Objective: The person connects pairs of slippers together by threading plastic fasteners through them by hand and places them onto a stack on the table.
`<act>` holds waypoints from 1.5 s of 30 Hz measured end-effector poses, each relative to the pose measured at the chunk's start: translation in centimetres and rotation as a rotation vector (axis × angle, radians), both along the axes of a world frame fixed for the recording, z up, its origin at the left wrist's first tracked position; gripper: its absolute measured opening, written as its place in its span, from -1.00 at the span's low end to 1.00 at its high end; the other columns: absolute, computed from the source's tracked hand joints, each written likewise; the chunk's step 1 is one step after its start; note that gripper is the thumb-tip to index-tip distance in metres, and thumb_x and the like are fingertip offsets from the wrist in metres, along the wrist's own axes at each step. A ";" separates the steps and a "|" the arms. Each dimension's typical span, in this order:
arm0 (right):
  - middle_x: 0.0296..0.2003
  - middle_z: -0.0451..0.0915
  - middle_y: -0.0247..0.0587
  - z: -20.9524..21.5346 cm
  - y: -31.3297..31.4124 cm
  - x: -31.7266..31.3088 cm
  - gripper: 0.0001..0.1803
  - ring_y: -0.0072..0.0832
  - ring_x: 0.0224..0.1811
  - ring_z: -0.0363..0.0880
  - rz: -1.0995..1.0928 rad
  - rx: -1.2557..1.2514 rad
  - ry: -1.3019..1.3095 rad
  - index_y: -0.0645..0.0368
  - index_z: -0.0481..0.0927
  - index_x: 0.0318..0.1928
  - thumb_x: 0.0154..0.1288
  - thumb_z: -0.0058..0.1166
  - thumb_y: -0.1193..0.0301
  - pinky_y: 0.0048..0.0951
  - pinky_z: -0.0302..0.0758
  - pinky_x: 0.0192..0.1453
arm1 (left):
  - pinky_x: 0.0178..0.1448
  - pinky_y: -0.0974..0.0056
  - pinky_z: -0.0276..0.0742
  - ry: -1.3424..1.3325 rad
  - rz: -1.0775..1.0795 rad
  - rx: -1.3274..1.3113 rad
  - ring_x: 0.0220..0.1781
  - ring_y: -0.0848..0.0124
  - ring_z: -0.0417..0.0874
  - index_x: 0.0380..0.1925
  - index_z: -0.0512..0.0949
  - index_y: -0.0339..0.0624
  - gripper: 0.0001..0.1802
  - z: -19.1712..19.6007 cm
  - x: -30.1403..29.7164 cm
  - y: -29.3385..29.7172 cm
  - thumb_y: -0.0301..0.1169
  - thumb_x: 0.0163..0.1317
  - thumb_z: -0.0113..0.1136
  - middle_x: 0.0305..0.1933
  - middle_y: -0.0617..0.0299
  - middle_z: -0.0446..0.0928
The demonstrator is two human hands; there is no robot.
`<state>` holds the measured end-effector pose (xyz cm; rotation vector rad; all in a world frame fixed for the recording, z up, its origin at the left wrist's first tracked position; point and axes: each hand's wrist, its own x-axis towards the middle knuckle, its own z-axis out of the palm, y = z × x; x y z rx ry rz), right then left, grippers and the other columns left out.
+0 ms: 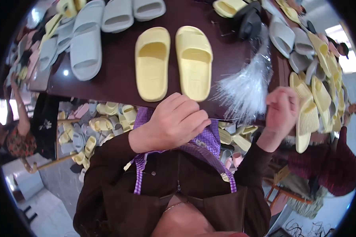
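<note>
Yellow slipper pair [153,77] lying side by side on a dark desk [116,67]; left hand [174,120] at the pair's heel end, fingers folded inward, cannot tell whether they pinch anything; right hand [283,108] to the pair's right, fingers curled, grip likewise unclear; clear plastic strands [245,91] right of the pair; grey slippers [86,55] left of it

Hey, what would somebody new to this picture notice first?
Probably the pair of pale yellow slippers, side by side on the dark table at upper center. Next, the glistening bundle of strands fanned out to their right. Then the left hand, curled at the slippers' near ends, and the right hand beside the strands.
</note>
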<state>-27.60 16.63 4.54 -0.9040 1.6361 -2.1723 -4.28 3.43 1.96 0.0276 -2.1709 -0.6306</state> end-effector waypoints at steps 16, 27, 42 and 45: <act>-0.45 0.56 0.13 -6.7 -13.8 3.7 -0.87 0.00 -0.35 0.57 0.340 0.824 0.994 0.34 0.48 -0.31 0.12 0.05 0.53 -0.23 0.49 -0.26 | -0.47 0.26 0.29 -0.263 0.407 -0.215 -0.59 0.27 0.36 -0.64 0.35 -0.17 -0.77 -5.5 3.7 -1.1 -0.47 -0.09 0.26 -0.62 0.21 0.28; -0.40 0.60 0.05 -4.4 -14.6 1.1 -0.83 -0.08 -0.31 0.60 0.228 0.630 0.904 0.27 0.59 -0.26 0.13 0.06 0.49 -0.30 0.51 -0.24 | -0.48 0.29 0.38 -0.419 0.572 -0.275 -0.60 0.33 0.53 -0.63 0.41 -0.17 -0.92 -7.4 -2.5 -5.8 -0.46 -0.17 0.11 -0.64 0.18 0.44; -0.42 0.62 0.04 -6.0 -26.4 -2.9 -0.70 -0.12 -0.30 0.61 0.253 1.062 1.098 0.29 0.65 -0.36 0.02 0.12 0.28 -0.26 0.51 -0.13 | -0.42 0.15 0.48 -0.334 0.451 -0.096 -0.54 0.16 0.55 -0.62 0.40 -0.22 -0.88 -8.8 -3.1 -8.4 -0.51 0.06 0.06 -0.61 0.10 0.47; -0.41 0.61 0.07 -6.2 -27.2 -2.6 -0.69 -0.09 -0.27 0.60 0.257 1.092 1.173 0.29 0.65 -0.38 0.01 0.12 0.27 -0.23 0.51 -0.11 | -0.42 0.15 0.48 -0.331 0.469 -0.085 -0.55 0.17 0.55 -0.62 0.40 -0.22 -0.88 -9.0 -3.2 -8.5 -0.50 0.05 0.06 -0.61 0.10 0.47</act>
